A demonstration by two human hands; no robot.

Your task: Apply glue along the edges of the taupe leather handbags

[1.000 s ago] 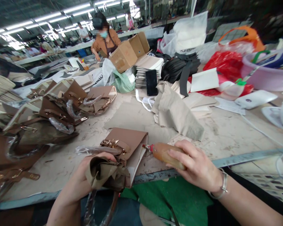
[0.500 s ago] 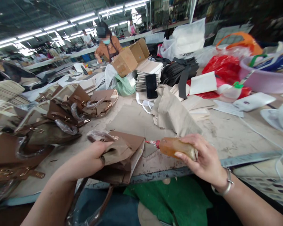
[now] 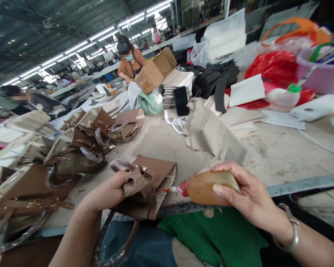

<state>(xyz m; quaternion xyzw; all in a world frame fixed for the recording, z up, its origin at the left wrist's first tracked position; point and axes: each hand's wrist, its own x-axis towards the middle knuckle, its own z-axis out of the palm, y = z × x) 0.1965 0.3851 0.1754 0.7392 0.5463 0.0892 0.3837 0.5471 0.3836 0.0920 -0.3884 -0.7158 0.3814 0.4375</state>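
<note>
My left hand (image 3: 114, 189) is closed on the folded lining of a brown handbag (image 3: 158, 168), which lies on its side at the table's near edge. One of the bag's handles hangs over that edge, and another is wrapped in clear plastic. In my right hand (image 3: 242, 193) is an amber squeeze bottle (image 3: 203, 187), held tilted nearly level. Its red-and-white nozzle points left, close beside the open edge of the handbag. My fingers wrap the bottle's rear half.
Several brown handbags (image 3: 94, 126) stand in rows at left. Beige fabric (image 3: 214, 133), a black phone (image 3: 180, 101) and stacked panels lie beyond the bag. A red plastic bag (image 3: 272, 70) and a lilac basin (image 3: 320, 78) sit at right. A co-worker (image 3: 132, 61) is across the table.
The bottle has come nearer and its nozzle has moved left and down to the bag's edge. My left hand still grips the lining. The view has shifted slightly.
</note>
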